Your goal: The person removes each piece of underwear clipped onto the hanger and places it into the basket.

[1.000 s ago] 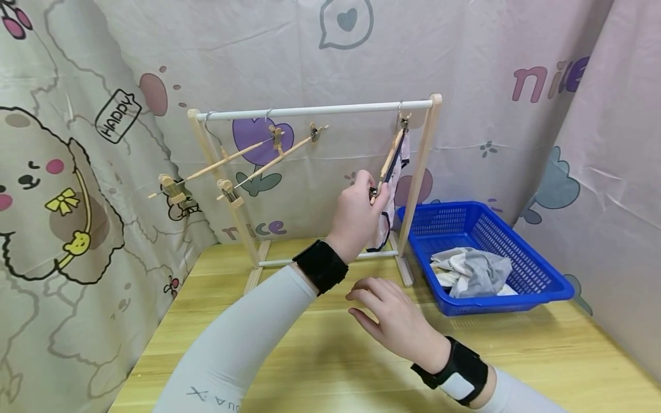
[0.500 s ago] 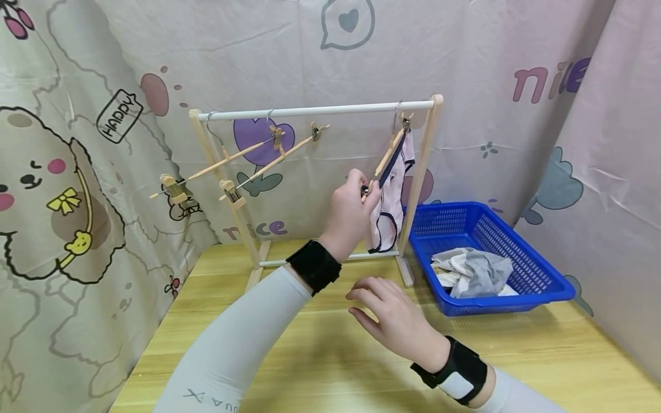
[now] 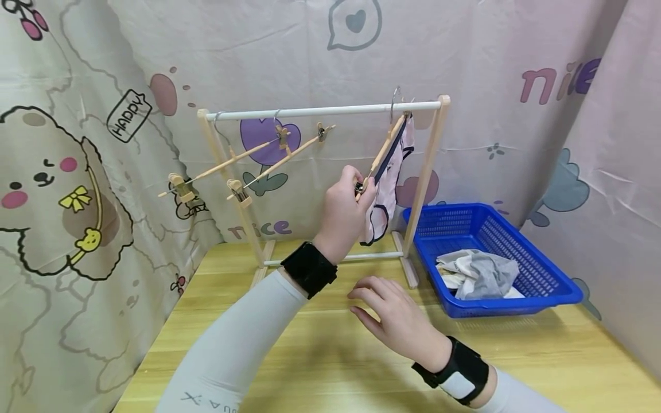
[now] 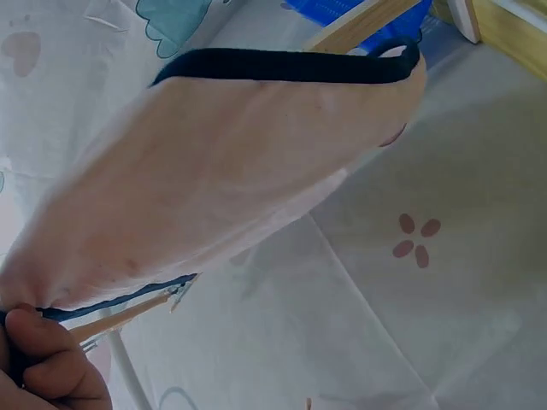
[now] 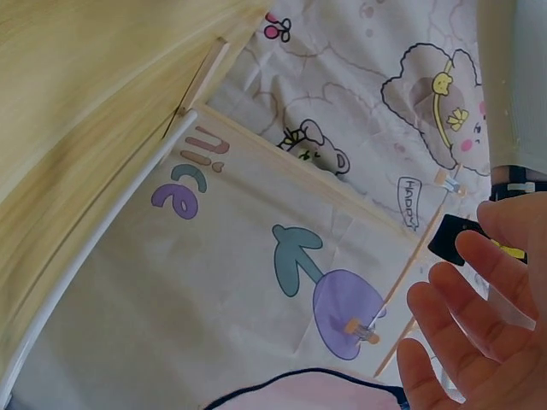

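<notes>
My left hand (image 3: 343, 215) grips the near end of a wooden clip hanger (image 3: 388, 148), its fingers around the clip there. Pink underpants (image 3: 391, 175) with navy trim hang from this hanger, held along the waistband. The hanger's metal hook (image 3: 395, 98) stands up above the rack's white top bar (image 3: 330, 110). In the left wrist view the underpants (image 4: 222, 162) spread out past the thumb and fingers (image 4: 55, 363). My right hand (image 3: 397, 318) is held low over the table, fingers loosely bent and holding nothing; the right wrist view shows its spread fingers (image 5: 466, 325).
Two bare clip hangers (image 3: 258, 150) hang at the left of the wooden rack (image 3: 426, 178). A blue plastic basket (image 3: 547, 281) on the right of the wooden table (image 3: 310, 355) holds crumpled grey and white cloth (image 3: 480, 272). Patterned curtains (image 3: 490, 51) surround the table.
My left hand has drawn the hanger and underpants a little left and upward, and the hook has risen above the bar. My right hand stays put. The head view has shifted slightly.
</notes>
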A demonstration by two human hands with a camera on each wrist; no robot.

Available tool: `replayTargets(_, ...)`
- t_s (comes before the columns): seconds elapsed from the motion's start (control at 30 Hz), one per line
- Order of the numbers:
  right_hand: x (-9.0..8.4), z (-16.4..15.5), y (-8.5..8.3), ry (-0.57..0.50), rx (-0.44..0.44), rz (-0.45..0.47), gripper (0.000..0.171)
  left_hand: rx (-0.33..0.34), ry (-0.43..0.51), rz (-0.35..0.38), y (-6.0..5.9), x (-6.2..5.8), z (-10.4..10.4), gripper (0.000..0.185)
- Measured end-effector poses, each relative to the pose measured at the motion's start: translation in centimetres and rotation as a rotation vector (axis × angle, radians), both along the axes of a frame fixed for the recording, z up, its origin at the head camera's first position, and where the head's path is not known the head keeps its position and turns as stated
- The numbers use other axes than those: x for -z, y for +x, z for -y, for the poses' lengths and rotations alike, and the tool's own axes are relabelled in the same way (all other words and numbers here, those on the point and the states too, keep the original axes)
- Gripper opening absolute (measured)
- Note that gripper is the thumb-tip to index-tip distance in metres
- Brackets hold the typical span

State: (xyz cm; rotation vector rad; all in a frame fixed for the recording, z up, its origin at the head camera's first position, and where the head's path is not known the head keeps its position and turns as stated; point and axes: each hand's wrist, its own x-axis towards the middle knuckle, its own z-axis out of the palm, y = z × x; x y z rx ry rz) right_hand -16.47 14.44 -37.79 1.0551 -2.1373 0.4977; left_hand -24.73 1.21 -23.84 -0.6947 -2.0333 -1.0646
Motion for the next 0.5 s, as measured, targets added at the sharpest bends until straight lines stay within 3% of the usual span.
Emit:
replayTargets(0.23, -0.1, 0.0, 0.0, -0.008, 0.002, -0.005, 0.030, -0.006, 0.016, -0.044, 0.7, 0.0, 0.6, 0.017)
replayTargets(0.5, -0.2, 0.0, 0.0, -0.005, -0.002, -0.002, 0.021, -0.013, 0.038, -0.070, 1.4, 0.4, 1.3, 0.017)
